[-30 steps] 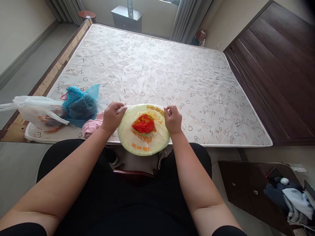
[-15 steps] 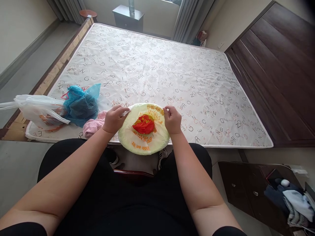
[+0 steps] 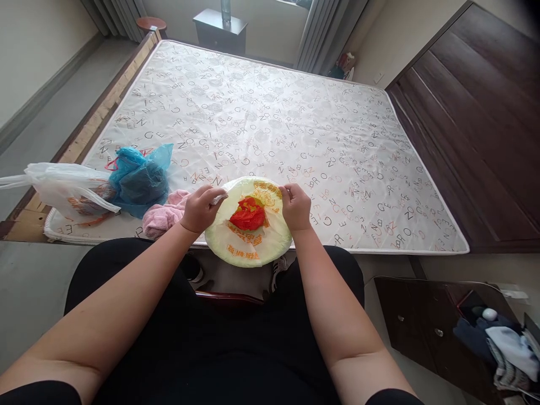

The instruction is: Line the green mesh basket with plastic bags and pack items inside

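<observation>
Two bare hands are at work over one round, pale yellow-green object [image 3: 217, 239], its face covered by thin whitish plastic film [image 3: 264, 244] printed with orange characters. The object is located between the person's knees, directly in front of the near edge of a white mattress [image 3: 261, 124] patterned with letters. A crumpled piece of bright red plastic [image 3: 248, 216] lies at the middle of its face. The left hand [image 3: 204, 208] is closed in a pinch on a gathered bit of the film at the upper left of the rim. The right hand [image 3: 296, 206] is clenched, thumb against curled fingers, on the film at the upper right edge; whether it also grips the rim beneath cannot be told. Just beside the left hand, on the mattress, is a bunched pink fluffy cloth [image 3: 162, 218]. Next to this stands a translucent blue plastic bag [image 3: 141, 183] with a dark content that cannot be identified, touching a translucent white plastic bag [image 3: 70, 188] with orange print at the mattress's near left corner. A dark brown panelled wooden headboard [image 3: 468, 124] borders the right side; a dark brown wooden cabinet [image 3: 407, 306] bearing folded clothes [image 3: 512, 346] is at lower right.
</observation>
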Action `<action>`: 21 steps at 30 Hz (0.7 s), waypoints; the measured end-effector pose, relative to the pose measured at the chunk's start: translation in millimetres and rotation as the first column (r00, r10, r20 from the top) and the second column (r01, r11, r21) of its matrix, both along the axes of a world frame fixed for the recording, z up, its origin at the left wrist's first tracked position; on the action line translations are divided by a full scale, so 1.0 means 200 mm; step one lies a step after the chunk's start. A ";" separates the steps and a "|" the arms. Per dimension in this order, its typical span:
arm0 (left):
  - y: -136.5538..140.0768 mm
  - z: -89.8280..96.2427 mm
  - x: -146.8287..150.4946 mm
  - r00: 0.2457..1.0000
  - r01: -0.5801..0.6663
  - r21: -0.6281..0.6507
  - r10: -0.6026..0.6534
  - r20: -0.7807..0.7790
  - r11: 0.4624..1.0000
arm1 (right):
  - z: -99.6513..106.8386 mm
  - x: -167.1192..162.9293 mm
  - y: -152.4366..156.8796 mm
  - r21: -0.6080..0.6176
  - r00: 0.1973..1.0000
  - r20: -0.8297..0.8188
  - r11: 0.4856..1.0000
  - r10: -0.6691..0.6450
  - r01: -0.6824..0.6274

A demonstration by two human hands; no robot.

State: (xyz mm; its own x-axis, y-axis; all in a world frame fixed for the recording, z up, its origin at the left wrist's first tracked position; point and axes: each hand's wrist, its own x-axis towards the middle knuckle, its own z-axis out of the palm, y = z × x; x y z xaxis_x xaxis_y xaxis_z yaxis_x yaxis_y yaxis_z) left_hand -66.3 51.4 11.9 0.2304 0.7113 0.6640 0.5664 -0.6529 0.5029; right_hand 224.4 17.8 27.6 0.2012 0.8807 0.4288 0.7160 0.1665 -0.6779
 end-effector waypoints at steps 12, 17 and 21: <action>0.06 0.05 -0.04 0.959 -0.236 -0.298 0.271 0.081 0.925 | 0.06 0.09 0.03 -0.169 0.964 -0.265 0.984 0.006 -0.052; 0.15 0.09 -0.12 0.965 -0.109 -0.672 0.241 0.106 0.733 | 0.07 0.25 0.06 -0.393 0.952 -0.295 0.898 0.078 -0.196; 0.16 0.04 -0.14 0.958 0.046 -0.835 0.212 0.192 0.548 | 0.04 0.32 0.06 -0.483 0.945 -0.321 0.869 -0.063 -0.106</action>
State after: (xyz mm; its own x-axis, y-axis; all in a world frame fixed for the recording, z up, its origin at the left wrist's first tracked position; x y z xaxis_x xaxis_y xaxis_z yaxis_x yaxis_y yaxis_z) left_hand -93.5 83.2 20.4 0.0663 0.9760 -0.2072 0.3706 0.1687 0.9133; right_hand 289.2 29.8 36.2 0.2293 0.9632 -0.1405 0.4491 -0.2328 -0.8626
